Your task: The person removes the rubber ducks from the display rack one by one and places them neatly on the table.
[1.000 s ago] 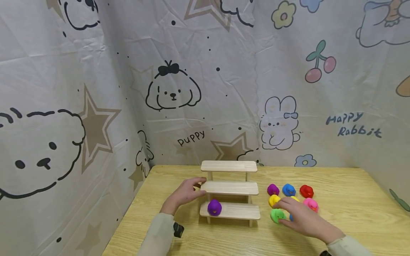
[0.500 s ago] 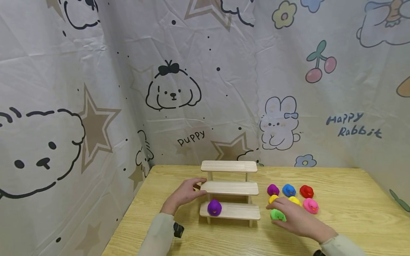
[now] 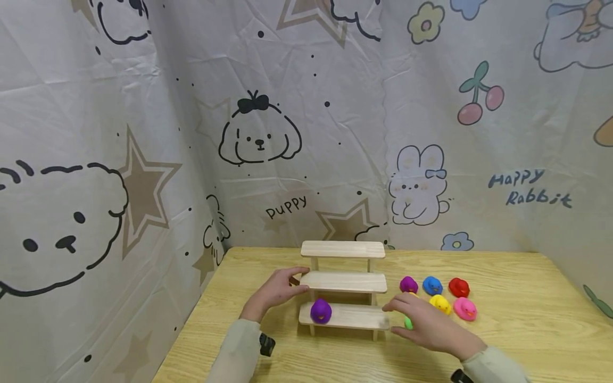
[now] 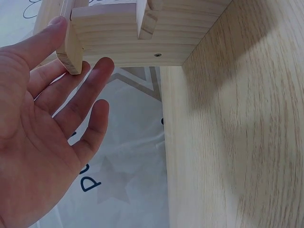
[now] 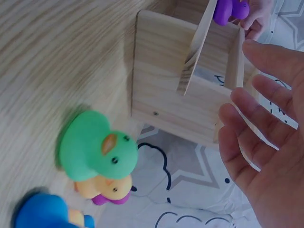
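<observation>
A three-tier wooden display rack [image 3: 342,281] stands on the table. My left hand [image 3: 272,293] pinches the left end of its middle board, thumb on one face and fingertips [image 4: 102,69] around the other side. One purple rubber duck [image 3: 321,311] sits at the left of the lowest board. My right hand [image 3: 431,325], fingers spread and holding nothing, hovers by the right end of that board. Behind it, a green duck [image 5: 95,145] is mostly covered in the head view. A blue duck [image 5: 42,211], hidden from the head camera, shows in the right wrist view.
Right of the rack sit more ducks: purple [image 3: 409,284], blue [image 3: 433,285], red [image 3: 459,288], yellow [image 3: 440,304] and pink [image 3: 465,308]. Another yellow duck [image 5: 114,187] is mostly hidden by the right hand in the head view. Printed cloth [image 3: 335,138] hangs behind the table.
My right hand has moved left from over the ducks toward the rack's lowest board, exposing more of one yellow duck. My left hand and the rack stay put.
</observation>
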Tool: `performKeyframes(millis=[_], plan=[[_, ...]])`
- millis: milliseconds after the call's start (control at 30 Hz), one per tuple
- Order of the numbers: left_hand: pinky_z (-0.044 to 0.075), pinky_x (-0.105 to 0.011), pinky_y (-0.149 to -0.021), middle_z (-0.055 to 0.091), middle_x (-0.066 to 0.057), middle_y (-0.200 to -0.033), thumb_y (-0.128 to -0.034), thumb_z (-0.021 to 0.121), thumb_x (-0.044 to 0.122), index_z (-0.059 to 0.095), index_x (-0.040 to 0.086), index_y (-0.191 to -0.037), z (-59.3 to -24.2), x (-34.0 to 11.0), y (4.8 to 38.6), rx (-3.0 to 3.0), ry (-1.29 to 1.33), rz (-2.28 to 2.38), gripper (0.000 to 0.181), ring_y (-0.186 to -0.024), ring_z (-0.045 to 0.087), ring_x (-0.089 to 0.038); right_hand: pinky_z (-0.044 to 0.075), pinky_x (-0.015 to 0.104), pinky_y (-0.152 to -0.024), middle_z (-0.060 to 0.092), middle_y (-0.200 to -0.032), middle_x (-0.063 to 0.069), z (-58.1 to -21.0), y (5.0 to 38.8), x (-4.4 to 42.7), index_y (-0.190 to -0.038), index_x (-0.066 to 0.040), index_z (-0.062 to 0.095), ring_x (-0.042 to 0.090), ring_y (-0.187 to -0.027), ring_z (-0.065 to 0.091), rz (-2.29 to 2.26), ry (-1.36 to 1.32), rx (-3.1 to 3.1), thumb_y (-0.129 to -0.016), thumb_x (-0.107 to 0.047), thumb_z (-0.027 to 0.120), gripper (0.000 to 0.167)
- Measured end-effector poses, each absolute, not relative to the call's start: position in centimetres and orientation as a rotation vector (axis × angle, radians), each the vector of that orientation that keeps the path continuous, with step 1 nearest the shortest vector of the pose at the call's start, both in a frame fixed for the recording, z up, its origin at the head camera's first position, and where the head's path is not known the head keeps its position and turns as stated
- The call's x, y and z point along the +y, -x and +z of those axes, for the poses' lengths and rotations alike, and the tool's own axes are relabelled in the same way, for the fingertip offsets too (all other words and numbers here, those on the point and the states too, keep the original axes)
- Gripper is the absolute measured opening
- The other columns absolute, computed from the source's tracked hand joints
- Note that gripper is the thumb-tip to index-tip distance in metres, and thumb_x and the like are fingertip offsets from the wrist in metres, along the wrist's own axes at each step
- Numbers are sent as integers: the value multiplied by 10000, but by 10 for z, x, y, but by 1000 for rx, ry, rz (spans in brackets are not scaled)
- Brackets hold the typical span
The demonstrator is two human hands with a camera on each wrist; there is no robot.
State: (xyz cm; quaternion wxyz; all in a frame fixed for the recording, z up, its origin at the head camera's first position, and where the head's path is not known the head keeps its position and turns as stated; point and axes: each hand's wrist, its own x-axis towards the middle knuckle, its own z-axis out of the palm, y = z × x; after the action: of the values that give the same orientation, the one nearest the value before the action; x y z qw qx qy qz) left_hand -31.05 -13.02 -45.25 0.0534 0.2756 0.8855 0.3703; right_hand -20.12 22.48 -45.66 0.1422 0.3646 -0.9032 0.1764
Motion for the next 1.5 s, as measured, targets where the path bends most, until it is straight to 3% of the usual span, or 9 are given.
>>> performKeyframes(millis=[267, 700, 1033, 1500], plan=[[527, -301, -760, 568, -88, -1293, -899, 661, 299, 549, 95, -1336, -455, -131, 312, 2690, -822, 1112, 495, -946, 617, -197, 525, 274, -782, 572, -1027, -70, -456, 205, 207, -1071, -119, 647, 105, -918, 550, 544, -1117, -2540, -770, -200, 792, 344], [526, -321, -759, 556, -107, -1305, -909, 648, 287, 539, 77, -1345, -453, -132, 311, 2668, -832, 1131, 497, -949, 619, -213, 517, 295, -780, 615, -1002, -12, -458, 213, 177, -1075, -102, 654, 144, -889, 582, 581, -1200, -2516, -815, -206, 754, 297], [526, -311, -751, 553, -102, -1313, -909, 645, 294, 537, 81, -1349, -453, -132, 311, 2661, -829, 1135, 501, -950, 620, -211, 506, 320, -842, 609, -1068, -34, -456, 218, 149, -1120, -102, 636, 126, -976, 576, 539, -1161, -2607, -853, -238, 713, 309], [528, -312, -745, 557, -95, -1309, -906, 644, 307, 545, 98, -1345, -454, -132, 312, 2646, -823, 1152, 496, -947, 624, -203, 511, 324, -833, 619, -1045, -1, -457, 231, 121, -1131, -100, 636, 145, -947, 591, 563, -1161, -2507, -819, -217, 745, 351]])
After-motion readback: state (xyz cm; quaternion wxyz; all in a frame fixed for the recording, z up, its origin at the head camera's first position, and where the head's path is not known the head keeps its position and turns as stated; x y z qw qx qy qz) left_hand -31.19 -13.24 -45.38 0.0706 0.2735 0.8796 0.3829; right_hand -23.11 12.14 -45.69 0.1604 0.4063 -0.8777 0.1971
